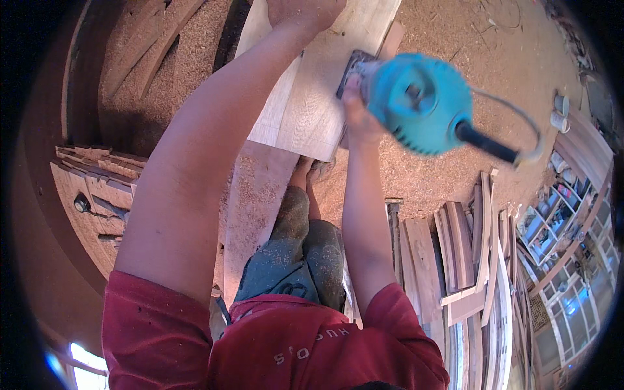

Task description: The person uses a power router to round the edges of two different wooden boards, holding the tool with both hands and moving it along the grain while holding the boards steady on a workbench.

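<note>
A pale wooden board (309, 107) lies before me, a seam running along its length. My right hand (361, 114) grips a teal electric router (422, 97) by its lower part, close to the board's right edge. The router is tilted, its motor end pointing right, and looks smeared by motion. Its dark base plate (353, 73) overlaps that edge; the bit is hidden. From the router's end run a black cord sleeve and a grey cord (523, 117). At the top, my left hand (305, 8) is over the board, its fingers cut off by the picture's edge.
Beneath the board, a plank (260, 188) runs toward me beside my legs. Wood shavings (416, 185) cover the ground. Stacked wood strips (458, 260) stand at the right. Curved timber pieces (156, 52) lie far left; a bench (88, 208) with tools is nearer.
</note>
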`<action>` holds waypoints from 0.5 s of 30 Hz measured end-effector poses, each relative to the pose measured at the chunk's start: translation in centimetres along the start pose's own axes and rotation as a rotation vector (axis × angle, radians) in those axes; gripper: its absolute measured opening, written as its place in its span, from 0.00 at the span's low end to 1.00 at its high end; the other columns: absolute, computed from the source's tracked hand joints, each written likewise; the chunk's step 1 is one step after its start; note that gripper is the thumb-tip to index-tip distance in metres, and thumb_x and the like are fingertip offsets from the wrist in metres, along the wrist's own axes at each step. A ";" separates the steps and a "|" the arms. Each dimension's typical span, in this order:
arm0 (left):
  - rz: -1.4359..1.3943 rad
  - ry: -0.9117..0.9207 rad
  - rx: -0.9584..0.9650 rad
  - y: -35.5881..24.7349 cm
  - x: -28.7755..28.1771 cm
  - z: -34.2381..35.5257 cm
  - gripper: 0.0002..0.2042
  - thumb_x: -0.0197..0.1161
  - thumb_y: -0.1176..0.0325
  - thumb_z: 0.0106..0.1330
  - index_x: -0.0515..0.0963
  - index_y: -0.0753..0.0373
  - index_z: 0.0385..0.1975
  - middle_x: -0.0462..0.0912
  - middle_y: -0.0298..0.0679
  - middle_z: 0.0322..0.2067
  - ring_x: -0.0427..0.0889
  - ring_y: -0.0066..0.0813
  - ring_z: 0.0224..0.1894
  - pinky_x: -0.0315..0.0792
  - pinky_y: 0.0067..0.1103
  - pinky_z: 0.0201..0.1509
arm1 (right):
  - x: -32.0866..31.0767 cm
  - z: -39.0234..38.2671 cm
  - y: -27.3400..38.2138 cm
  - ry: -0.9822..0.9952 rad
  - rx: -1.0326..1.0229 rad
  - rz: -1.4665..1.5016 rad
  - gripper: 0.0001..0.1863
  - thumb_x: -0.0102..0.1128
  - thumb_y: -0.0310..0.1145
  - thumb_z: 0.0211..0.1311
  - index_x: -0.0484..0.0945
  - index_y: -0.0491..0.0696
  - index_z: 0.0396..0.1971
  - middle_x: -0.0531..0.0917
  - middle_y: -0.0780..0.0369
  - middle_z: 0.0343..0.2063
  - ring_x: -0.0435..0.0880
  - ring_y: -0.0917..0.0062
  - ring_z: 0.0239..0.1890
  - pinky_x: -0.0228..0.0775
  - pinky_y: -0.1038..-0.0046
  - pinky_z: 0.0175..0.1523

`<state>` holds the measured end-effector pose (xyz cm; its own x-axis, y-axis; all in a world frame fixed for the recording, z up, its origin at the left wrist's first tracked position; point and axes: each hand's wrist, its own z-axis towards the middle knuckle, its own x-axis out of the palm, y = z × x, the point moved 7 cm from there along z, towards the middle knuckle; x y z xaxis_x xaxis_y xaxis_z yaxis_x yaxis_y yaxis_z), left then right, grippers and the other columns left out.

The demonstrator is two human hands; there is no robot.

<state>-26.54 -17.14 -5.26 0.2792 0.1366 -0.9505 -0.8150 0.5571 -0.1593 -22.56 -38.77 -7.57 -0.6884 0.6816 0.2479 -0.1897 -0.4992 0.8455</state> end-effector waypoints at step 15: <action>-0.018 0.089 0.001 1.2 -0.1 -0.1 0.33 0.52 0.43 0.73 0.65 0.54 0.73 0.59 0.46 0.76 0.52 0.50 0.79 0.54 0.65 0.71 | 2.2 3.1 6.8 -0.188 0.030 -0.591 0.53 0.82 0.50 0.46 0.62 0.38 0.65 0.75 0.50 0.58 0.74 0.62 0.61 0.67 0.59 0.67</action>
<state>-27.60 -16.56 -5.36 0.2474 0.0536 -0.9674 -0.8100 0.5594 -0.1761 -23.21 -38.98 0.22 -0.3376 0.9220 -0.1895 -0.4797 0.0047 0.8774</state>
